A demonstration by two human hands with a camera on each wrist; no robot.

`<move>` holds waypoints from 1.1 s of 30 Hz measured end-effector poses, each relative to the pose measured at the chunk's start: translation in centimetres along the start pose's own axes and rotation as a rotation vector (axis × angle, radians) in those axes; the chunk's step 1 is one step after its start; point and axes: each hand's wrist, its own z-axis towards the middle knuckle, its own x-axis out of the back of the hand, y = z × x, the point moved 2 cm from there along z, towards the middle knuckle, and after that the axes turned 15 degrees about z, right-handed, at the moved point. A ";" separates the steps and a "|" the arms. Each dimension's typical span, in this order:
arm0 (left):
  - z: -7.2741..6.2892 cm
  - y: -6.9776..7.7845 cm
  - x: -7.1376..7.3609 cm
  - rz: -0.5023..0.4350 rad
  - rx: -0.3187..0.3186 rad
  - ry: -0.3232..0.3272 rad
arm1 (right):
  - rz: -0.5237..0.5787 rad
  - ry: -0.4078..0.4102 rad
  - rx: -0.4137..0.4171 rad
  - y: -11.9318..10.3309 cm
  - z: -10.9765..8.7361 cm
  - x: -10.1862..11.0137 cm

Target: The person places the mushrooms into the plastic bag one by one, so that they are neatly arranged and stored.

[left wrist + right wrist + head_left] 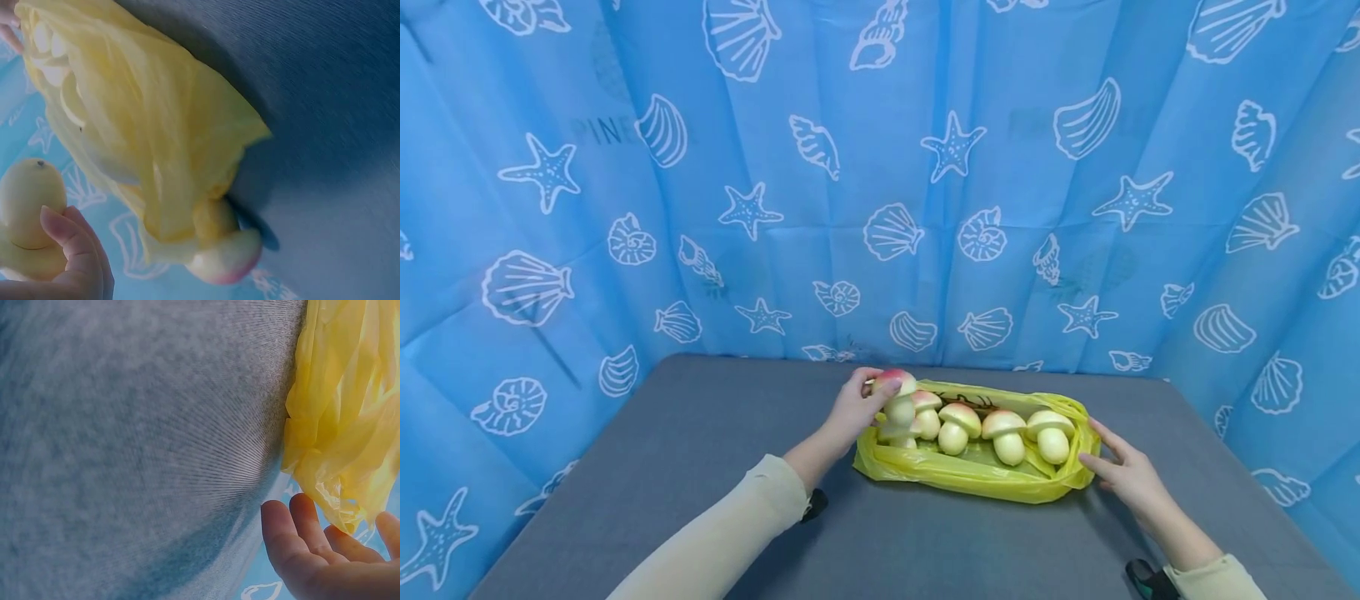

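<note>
My left hand (852, 408) pinches a toy mushroom (897, 383) with a pinkish-red cap, above the left end of a yellow plastic bag (940, 479). In the left wrist view the held mushroom (31, 197) shows its pale rounded stem, with the thumb against it. Several similar mushrooms (954, 429) sit in a row within the open bag. One pink-capped mushroom (226, 257) pokes out at the near end of the bag in that view. At the bag's right end is my right hand (1127, 479), its fingers loosely spread beside the crumpled plastic (340, 481); contact is unclear.
A grey cloth-covered table (715, 433) lies beneath the bag. Behind it hangs a blue curtain (850, 167) with white shells and starfish. Dark bands (1142, 575) sit on the wrists.
</note>
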 end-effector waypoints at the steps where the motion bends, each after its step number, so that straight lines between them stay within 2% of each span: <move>1: 0.1 0.1 -0.3 0.005 -0.002 -0.002 | 0.001 0.001 0.000 0.0 0.0 0.0; 8: 0.8 0.4 -2.6 0.007 0.006 -0.004 | 0.000 0.010 0.001 0.0 0.0 0.0; 13: 1.1 0.3 -3.9 0.079 0.002 0.021 | -0.011 0.010 0.003 0.0 -0.1 0.0; 20: 1.3 0.5 -4.9 0.110 0.009 -0.005 | -0.015 0.010 -0.001 0.1 -0.1 0.0; 29: 1.2 0.7 -5.2 0.288 -0.020 -0.045 | -0.031 0.016 0.003 0.3 -0.1 0.1; 33: 1.2 0.6 -5.5 0.387 -0.060 -0.034 | -0.026 0.014 0.001 0.3 -0.1 0.1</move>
